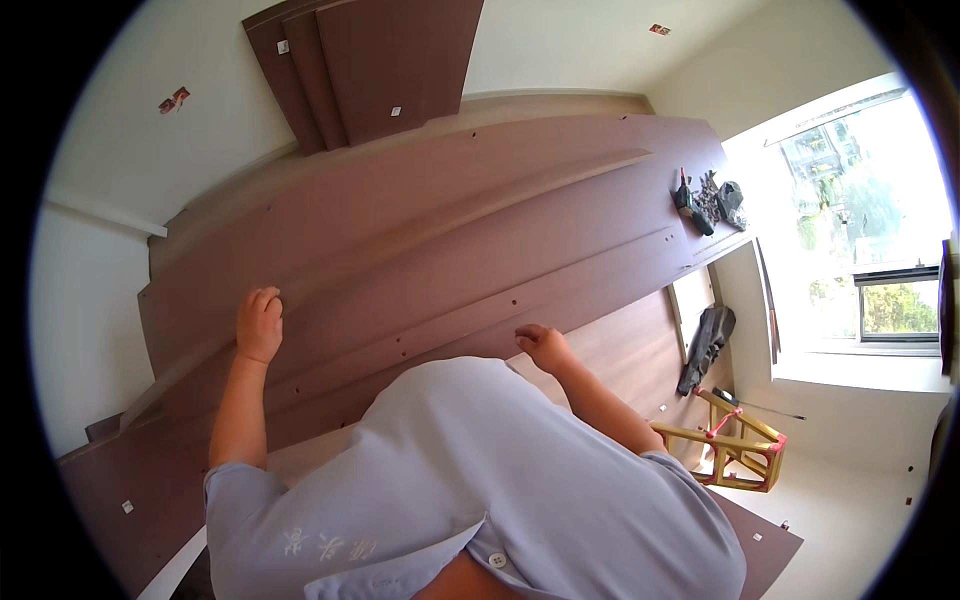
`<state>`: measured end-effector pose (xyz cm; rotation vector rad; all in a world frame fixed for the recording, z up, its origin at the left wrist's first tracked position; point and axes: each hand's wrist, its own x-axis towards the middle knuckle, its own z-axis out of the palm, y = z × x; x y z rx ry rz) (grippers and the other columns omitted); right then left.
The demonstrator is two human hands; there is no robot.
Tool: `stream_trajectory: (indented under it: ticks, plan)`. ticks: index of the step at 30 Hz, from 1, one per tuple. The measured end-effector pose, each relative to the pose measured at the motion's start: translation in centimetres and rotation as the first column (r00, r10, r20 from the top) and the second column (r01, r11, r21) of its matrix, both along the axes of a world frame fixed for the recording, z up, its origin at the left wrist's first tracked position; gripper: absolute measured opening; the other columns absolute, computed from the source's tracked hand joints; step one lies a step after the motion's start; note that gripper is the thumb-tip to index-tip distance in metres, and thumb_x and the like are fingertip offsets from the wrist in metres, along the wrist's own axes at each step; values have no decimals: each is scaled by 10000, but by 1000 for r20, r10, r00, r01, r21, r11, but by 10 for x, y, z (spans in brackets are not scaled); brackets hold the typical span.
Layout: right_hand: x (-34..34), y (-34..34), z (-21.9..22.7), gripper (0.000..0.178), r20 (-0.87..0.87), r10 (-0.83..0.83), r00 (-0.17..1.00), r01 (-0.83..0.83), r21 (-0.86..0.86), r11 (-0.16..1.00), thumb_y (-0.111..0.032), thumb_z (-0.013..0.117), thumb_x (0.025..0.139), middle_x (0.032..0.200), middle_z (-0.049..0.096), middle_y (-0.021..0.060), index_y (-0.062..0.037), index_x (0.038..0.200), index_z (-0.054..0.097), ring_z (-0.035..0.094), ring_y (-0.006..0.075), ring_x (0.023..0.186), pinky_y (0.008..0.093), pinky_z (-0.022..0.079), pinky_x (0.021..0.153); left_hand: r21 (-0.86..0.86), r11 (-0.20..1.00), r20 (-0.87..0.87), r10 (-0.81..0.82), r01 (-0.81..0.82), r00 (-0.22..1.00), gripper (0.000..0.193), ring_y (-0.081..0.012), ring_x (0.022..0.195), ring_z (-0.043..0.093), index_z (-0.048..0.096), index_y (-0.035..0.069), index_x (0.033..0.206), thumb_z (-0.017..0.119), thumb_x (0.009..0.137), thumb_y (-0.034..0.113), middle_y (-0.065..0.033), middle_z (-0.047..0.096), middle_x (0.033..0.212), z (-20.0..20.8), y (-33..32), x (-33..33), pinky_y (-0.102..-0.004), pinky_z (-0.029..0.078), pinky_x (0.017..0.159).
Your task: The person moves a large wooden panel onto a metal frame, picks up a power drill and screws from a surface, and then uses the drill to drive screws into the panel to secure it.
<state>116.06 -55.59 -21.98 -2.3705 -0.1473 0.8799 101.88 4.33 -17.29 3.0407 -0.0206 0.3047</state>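
Observation:
My left hand (260, 325) is closed at the edge of a long narrow brown board (470, 208), its fingers curled over it. That board runs diagonally from the lower left to the far right, above a large reddish-brown panel (370, 240). Close to my body, my right hand (543, 347) hovers with fingers curled together; whatever lies in them, if anything, is hidden. Just beyond it stretches a brown board with small drilled holes (560, 287). A cordless drill (692, 205) and a heap of small dark fittings (712, 200) rest on the panel's far right end.
Several brown panels (395, 65) lean on the far wall. To the right are a yellow frame with red joints (735, 445), a black bag (708, 348) and a bright window (850, 210). Another brown panel (130, 510) lies at the lower left.

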Motion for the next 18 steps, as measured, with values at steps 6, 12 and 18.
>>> stream_trajectory:
  ticks: [6, 12, 18]
  plan:
    - [75, 83, 36, 700, -620, -355, 700, 695, 479, 535, -447, 623, 1069, 1519, 591, 153, -24, 1587, 416, 644, 311, 1294, 446, 524, 1051, 42, 999, 115, 22, -27, 993, 129, -337, 1207, 654, 636, 39, 943, 661, 832, -21, -88, 690, 1305, 55, -64, -36, -488, 512, 1068]
    - [134, 164, 38, 564, -863, -294, 410, 889, 451, -84, -498, 551, 1097, 1358, 639, 145, -64, 1455, 505, 637, 325, 1229, 465, 527, 1037, -17, 995, -63, 93, -95, 994, 92, -368, 1178, 679, 630, 47, 932, 681, 857, 31, -126, 696, 1359, 75, -126, -78, -501, 517, 1075]
    - [114, 168, 32, 523, -894, -179, 410, 846, 447, -290, -596, 528, 1074, 1030, 667, 78, -86, 1163, 604, 658, 298, 983, 504, 555, 946, -57, 941, -158, 321, -333, 934, 323, -389, 1032, 687, 609, 84, 959, 845, 739, 85, -156, 717, 1207, 93, -170, -99, -503, 548, 867]
